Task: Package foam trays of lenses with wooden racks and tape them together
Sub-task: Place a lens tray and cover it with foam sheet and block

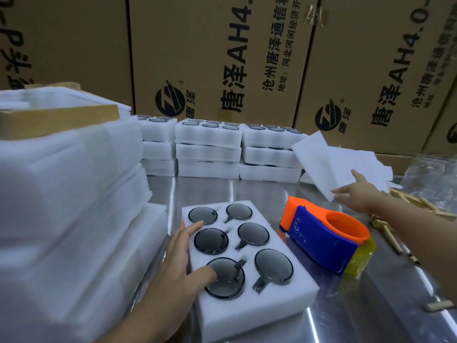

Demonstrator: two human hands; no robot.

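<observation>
A white foam tray [249, 308] with several dark round lenses lies on the steel table in front of me. My left hand [184, 256] rests flat on its left edge, fingers spread over the lenses, holding nothing. My right hand [356, 194] reaches to the right and grips a thin white foam sheet [331, 164] by its lower edge, lifted off the table. An orange and blue tape dispenser [324, 236] with yellowish tape lies between the tray and my right hand. Wooden rack pieces [418, 206] lie at the right.
Taped bundles of foam with wooden racks [59, 169] are stacked high at the left. Stacks of lens-filled foam trays [210, 147] line the back of the table. Brown cardboard boxes [222, 58] form a wall behind. Clear plastic [435, 174] sits at the far right.
</observation>
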